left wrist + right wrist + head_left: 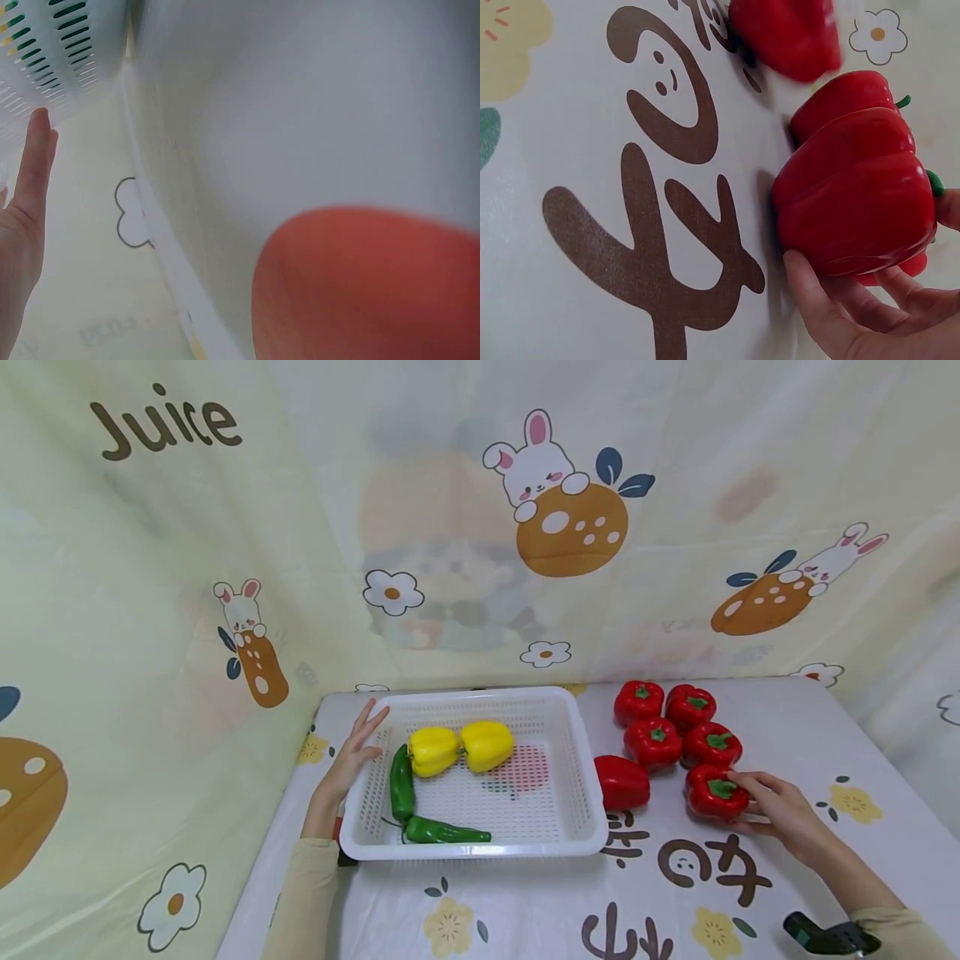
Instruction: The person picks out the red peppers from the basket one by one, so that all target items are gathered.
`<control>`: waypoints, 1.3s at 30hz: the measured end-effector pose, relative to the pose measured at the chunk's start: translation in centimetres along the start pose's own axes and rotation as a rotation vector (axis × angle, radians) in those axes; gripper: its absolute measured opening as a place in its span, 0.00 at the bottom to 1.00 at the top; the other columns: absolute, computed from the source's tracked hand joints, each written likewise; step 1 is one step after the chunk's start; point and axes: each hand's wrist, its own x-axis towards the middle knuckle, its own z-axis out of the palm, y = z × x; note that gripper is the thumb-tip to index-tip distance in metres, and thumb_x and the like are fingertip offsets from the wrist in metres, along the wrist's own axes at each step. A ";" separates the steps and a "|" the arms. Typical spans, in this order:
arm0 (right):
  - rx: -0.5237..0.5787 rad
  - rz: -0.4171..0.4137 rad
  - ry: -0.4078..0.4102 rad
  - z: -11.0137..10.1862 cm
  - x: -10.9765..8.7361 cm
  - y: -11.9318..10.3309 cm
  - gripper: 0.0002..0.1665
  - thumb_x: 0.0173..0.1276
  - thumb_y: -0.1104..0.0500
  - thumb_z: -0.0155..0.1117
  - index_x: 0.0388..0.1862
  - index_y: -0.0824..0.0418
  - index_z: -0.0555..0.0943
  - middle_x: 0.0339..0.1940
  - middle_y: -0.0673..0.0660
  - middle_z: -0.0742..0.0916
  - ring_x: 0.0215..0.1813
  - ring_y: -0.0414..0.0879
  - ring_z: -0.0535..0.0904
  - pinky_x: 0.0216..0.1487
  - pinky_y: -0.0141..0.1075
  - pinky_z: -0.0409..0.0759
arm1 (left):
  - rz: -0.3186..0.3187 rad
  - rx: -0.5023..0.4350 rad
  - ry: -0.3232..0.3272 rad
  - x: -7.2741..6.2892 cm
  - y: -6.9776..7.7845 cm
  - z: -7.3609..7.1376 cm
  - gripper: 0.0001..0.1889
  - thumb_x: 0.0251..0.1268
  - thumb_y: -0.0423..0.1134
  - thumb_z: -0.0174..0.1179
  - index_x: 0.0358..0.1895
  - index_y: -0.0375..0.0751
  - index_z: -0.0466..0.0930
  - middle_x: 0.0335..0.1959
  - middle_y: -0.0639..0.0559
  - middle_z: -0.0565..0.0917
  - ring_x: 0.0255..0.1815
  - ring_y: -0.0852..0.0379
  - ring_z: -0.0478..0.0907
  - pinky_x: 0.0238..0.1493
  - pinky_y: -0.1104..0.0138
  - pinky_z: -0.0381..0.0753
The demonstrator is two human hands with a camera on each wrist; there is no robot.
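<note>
In the head view, a white perforated plastic basket [480, 852] stands on the table with two yellow bell peppers [486, 746] and two long green peppers [447, 831] inside. My left hand [351, 763] rests against the basket's left side, its fingers straight. Over on the right, my right hand [780, 810] grips a red bell pepper [708, 797] at the front of a cluster. The right wrist view shows that red bell pepper [851, 195] lying between fingers and thumb. Several more red bell peppers [652, 743] stand behind it, and one red bell pepper [621, 783] lies close to the basket's right wall.
A patterned cloth [450, 893] covers the table. Behind it hangs a printed curtain [450, 510]. A dark wrist device [828, 935] is at the right forearm. A blurred red shape [367, 292] fills the lower right of the left wrist view.
</note>
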 end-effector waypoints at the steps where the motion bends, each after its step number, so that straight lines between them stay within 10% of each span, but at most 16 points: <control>1: -0.001 -0.001 -0.003 0.0 0.0 0.0 0.49 0.77 0.37 0.40 0.74 0.77 0.48 0.70 0.81 0.58 0.46 0.41 0.76 0.46 0.42 0.84 | 0.003 0.001 -0.001 0.0 0.0 0.0 0.33 0.65 0.20 0.43 0.75 0.29 0.53 0.81 0.42 0.33 0.79 0.40 0.26 0.72 0.38 0.38; 16: -0.055 -0.021 -0.016 -0.9 0.0 -0.1 0.49 0.78 0.37 0.38 0.73 0.79 0.49 0.70 0.82 0.58 0.52 0.48 0.75 0.46 0.43 0.84 | 0.012 0.004 -0.006 0.1 0.0 0.0 0.32 0.64 0.18 0.43 0.74 0.26 0.53 0.80 0.39 0.32 0.78 0.38 0.25 0.71 0.38 0.39; 28: -0.241 -0.216 0.162 -0.9 -1.5 -2.3 0.40 0.78 0.43 0.43 0.69 0.76 0.59 0.65 0.82 0.68 0.54 0.65 0.78 0.40 0.42 0.85 | -0.007 0.002 -0.002 0.0 -0.1 0.0 0.33 0.66 0.19 0.43 0.75 0.29 0.53 0.81 0.42 0.33 0.79 0.40 0.25 0.72 0.38 0.39; 35: -0.286 -0.292 0.243 -0.7 -2.0 -3.2 0.37 0.77 0.45 0.48 0.68 0.75 0.63 0.61 0.81 0.72 0.40 0.24 0.74 0.36 0.33 0.84 | -0.010 0.002 0.000 0.0 0.0 0.1 0.32 0.66 0.19 0.42 0.75 0.29 0.53 0.81 0.42 0.33 0.79 0.40 0.26 0.72 0.38 0.40; 39: -0.298 -0.311 0.311 -0.3 -2.4 -4.2 0.35 0.77 0.46 0.49 0.68 0.74 0.65 0.61 0.80 0.73 0.43 0.39 0.80 0.32 0.28 0.81 | -0.008 0.009 0.002 -0.1 0.1 0.1 0.32 0.65 0.18 0.42 0.75 0.28 0.53 0.81 0.42 0.33 0.79 0.40 0.26 0.72 0.37 0.38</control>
